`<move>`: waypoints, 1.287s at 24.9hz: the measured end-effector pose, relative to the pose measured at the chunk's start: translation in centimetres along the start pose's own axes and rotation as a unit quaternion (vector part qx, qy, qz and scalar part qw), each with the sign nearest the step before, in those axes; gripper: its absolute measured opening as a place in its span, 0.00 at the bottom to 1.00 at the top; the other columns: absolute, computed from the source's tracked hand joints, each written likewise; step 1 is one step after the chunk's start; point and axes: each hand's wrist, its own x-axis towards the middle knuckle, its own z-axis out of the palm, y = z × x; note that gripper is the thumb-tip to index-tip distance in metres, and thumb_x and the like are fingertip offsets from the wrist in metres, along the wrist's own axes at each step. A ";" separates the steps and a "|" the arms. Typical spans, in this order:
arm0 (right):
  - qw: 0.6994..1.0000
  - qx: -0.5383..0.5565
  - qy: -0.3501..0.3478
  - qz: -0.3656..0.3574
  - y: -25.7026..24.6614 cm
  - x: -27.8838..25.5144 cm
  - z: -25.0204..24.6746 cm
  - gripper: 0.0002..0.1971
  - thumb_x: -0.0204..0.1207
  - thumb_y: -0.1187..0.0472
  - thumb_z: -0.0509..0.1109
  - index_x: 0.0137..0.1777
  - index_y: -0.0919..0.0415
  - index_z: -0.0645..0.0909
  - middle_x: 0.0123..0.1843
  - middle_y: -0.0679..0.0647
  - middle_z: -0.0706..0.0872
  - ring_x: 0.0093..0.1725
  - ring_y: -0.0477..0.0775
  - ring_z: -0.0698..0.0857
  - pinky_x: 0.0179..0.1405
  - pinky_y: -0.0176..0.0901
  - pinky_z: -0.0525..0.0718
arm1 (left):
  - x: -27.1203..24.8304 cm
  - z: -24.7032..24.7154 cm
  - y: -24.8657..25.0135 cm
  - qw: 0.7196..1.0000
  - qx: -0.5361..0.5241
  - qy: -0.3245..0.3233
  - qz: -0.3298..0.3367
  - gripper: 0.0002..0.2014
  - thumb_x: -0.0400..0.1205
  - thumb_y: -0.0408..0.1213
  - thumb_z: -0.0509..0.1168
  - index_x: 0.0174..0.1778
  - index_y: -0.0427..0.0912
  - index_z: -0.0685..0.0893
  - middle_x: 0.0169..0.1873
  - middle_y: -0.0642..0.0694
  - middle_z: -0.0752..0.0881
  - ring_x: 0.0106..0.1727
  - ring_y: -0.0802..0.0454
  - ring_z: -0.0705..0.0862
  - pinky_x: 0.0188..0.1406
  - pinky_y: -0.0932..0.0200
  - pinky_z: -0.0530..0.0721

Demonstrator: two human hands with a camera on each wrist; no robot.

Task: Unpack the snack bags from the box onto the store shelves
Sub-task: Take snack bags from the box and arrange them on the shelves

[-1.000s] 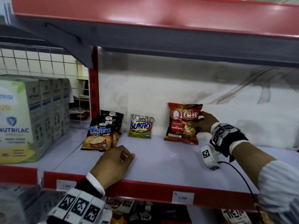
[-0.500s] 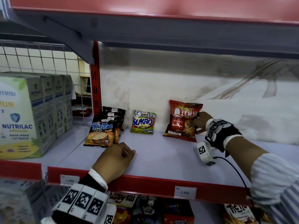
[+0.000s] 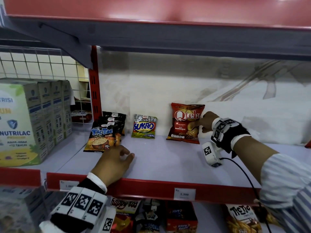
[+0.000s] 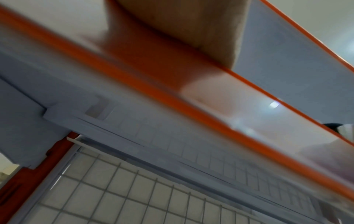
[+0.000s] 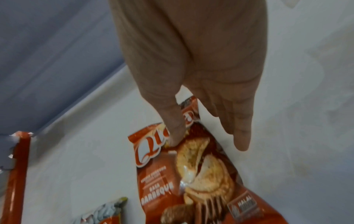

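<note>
A red Qtela barbeque bag [image 3: 183, 125] stands on the grey shelf [image 3: 168, 163], leaning on the white back wall. My right hand [image 3: 204, 122] holds its right edge. In the right wrist view the thumb [image 5: 172, 128] presses the front of the Qtela bag [image 5: 191, 181] while the fingers [image 5: 239, 128] reach behind it. Left of it stand a green Sukro bag [image 3: 144, 126] and a row of TicTac bags [image 3: 102, 135]. My left hand [image 3: 116, 158] rests on the shelf's front edge, fingers loosely curled, holding nothing. The box is out of sight.
Nutrilac cartons [image 3: 25, 121] fill the neighbouring bay on the left, past a red upright [image 3: 94, 84]. The upper shelf [image 3: 168, 36] hangs low overhead. More snack packs [image 3: 124, 214] sit on the shelf below. Bare shelf extends right of the Qtela bag.
The Qtela bag has been pushed back and stands more upright against the wall. My right thumb now lies on its front. The left hand has stayed in place.
</note>
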 end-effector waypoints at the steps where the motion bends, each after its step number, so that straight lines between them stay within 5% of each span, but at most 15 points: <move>1: 1.000 0.017 -0.002 -0.001 -0.2 -0.3 -0.5 0.23 0.67 0.58 0.81 0.57 0.69 0.78 0.53 0.65 0.83 0.48 0.64 0.85 0.49 0.53 0.87 | 0.0 -0.1 0.0 1.000 0.009 0.021 0.010 0.10 0.80 0.45 0.68 0.51 0.43 0.85 0.53 0.46 0.83 0.58 0.47 0.80 0.61 0.55 0.75; 3: 0.998 0.059 0.004 -0.010 -0.2 -1.4 -2.3 0.34 0.72 0.59 0.77 0.75 0.69 0.68 0.69 0.65 0.76 0.62 0.67 0.81 0.53 0.54 0.85 | -0.2 -0.3 0.4 0.998 0.018 0.049 0.039 0.11 0.79 0.42 0.69 0.55 0.41 0.84 0.58 0.42 0.82 0.63 0.43 0.77 0.66 0.52 0.72; 5: 0.995 0.086 0.020 -0.047 -0.3 -2.8 -4.3 0.32 0.74 0.61 0.75 0.76 0.67 0.68 0.69 0.65 0.77 0.61 0.64 0.81 0.48 0.51 0.85 | -0.6 -0.2 1.5 0.997 0.003 0.060 0.057 0.13 0.79 0.40 0.69 0.58 0.42 0.83 0.60 0.42 0.82 0.62 0.43 0.79 0.62 0.54 0.75; 9: 0.970 0.179 0.086 -0.139 0.9 -7.3 -7.4 0.13 0.75 0.66 0.71 0.59 0.68 0.80 0.40 0.59 0.84 0.38 0.56 0.82 0.35 0.45 0.82 | -1.8 1.4 6.5 0.986 -0.085 0.105 0.102 0.08 0.80 0.38 0.68 0.53 0.41 0.85 0.46 0.46 0.88 0.46 0.50 0.85 0.39 0.62 0.76; 11: 0.959 0.191 0.115 -0.175 2.5 -10.1 -7.9 0.04 0.74 0.65 0.71 0.47 0.59 0.82 0.38 0.57 0.85 0.36 0.54 0.82 0.36 0.47 0.82 | -3.0 2.7 9.6 0.978 -0.105 0.125 0.133 0.05 0.80 0.39 0.68 0.46 0.42 0.85 0.35 0.49 0.87 0.37 0.55 0.85 0.31 0.72 0.74; 14: 0.947 0.194 0.136 -0.217 6.4 -14.4 -8.0 0.05 0.73 0.63 0.71 0.38 0.54 0.81 0.33 0.52 0.84 0.34 0.50 0.80 0.36 0.44 0.79 | -6.2 6.1 13.7 0.967 -0.132 0.151 0.159 0.05 0.80 0.40 0.68 0.40 0.44 0.82 0.30 0.55 0.83 0.33 0.60 0.81 0.30 0.76 0.73; 16: 0.938 0.207 0.146 -0.238 9.4 -16.7 -8.0 0.05 0.74 0.65 0.71 0.38 0.55 0.81 0.28 0.47 0.80 0.28 0.43 0.77 0.32 0.37 0.76 | -8.5 8.6 15.5 0.962 -0.139 0.167 0.164 0.05 0.80 0.38 0.68 0.40 0.43 0.82 0.31 0.57 0.80 0.34 0.56 0.80 0.36 0.71 0.75; 18: 0.928 0.210 0.160 -0.262 12.2 -18.8 -7.5 0.05 0.75 0.64 0.71 0.39 0.55 0.81 0.27 0.43 0.78 0.26 0.39 0.74 0.31 0.32 0.73 | -10.6 10.6 16.6 0.955 -0.125 0.203 0.175 0.05 0.81 0.38 0.68 0.41 0.41 0.83 0.34 0.55 0.79 0.39 0.49 0.78 0.45 0.51 0.78; 21: 0.917 0.232 0.149 -0.287 17.6 -20.9 -6.7 0.03 0.76 0.64 0.71 0.41 0.58 0.81 0.31 0.43 0.81 0.30 0.38 0.77 0.32 0.33 0.75 | -14.2 14.6 17.5 0.946 -0.138 0.231 0.180 0.07 0.81 0.39 0.63 0.42 0.39 0.82 0.39 0.50 0.78 0.45 0.48 0.76 0.46 0.47 0.77; 25: 0.919 0.238 0.110 -0.294 24.8 -22.8 -4.7 0.01 0.77 0.65 0.70 0.44 0.61 0.81 0.36 0.46 0.83 0.35 0.42 0.80 0.35 0.36 0.79 | -19.4 20.9 16.9 0.956 -0.168 0.190 0.146 0.11 0.83 0.43 0.60 0.43 0.39 0.81 0.42 0.50 0.76 0.46 0.50 0.75 0.49 0.49 0.76; 29: 0.932 0.244 0.060 -0.261 31.0 -23.4 -1.4 0.02 0.80 0.63 0.67 0.48 0.61 0.80 0.37 0.49 0.82 0.34 0.40 0.79 0.34 0.28 0.74 | -22.5 26.5 15.5 0.975 -0.172 0.092 0.103 0.06 0.83 0.38 0.61 0.46 0.41 0.81 0.43 0.47 0.79 0.45 0.47 0.77 0.48 0.62 0.74; 32: 0.959 0.198 -0.014 -0.204 36.4 -23.9 2.4 0.04 0.82 0.60 0.66 0.53 0.55 0.80 0.42 0.50 0.83 0.38 0.38 0.81 0.36 0.26 0.75 | -24.2 30.7 13.4 0.984 -0.170 0.023 0.050 0.01 0.83 0.34 0.65 0.49 0.44 0.80 0.46 0.47 0.81 0.43 0.50 0.79 0.46 0.61 0.77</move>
